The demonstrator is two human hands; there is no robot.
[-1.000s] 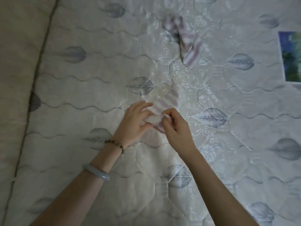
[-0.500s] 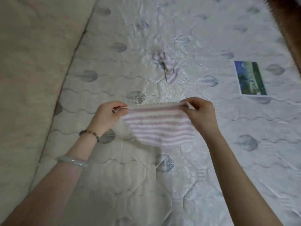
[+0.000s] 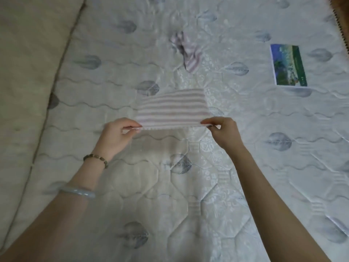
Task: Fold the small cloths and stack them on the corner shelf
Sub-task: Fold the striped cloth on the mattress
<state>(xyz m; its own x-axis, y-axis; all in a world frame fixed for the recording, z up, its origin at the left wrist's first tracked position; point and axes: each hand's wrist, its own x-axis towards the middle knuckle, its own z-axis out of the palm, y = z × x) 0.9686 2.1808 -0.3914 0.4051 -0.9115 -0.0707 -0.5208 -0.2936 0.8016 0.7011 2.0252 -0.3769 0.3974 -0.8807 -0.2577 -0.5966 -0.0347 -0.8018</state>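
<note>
A small pink-and-white striped cloth (image 3: 172,108) is stretched out flat between my hands above the quilted mattress (image 3: 170,195). My left hand (image 3: 116,137) pinches its near left corner. My right hand (image 3: 223,132) pinches its near right corner. The far edge of the cloth reaches away from me toward the mattress. A second striped cloth (image 3: 188,52) lies crumpled farther back on the mattress, apart from both hands. No shelf is in view.
A printed card with a green and blue picture (image 3: 288,68) lies on the mattress at the right. A beige padded surface (image 3: 28,63) runs along the left side. The mattress edge shows at the top right corner.
My hands went from bunching the cloth together to pulling it out wide. It hung down from its top edge, and now it extends away from me with my hands on its near corners.
</note>
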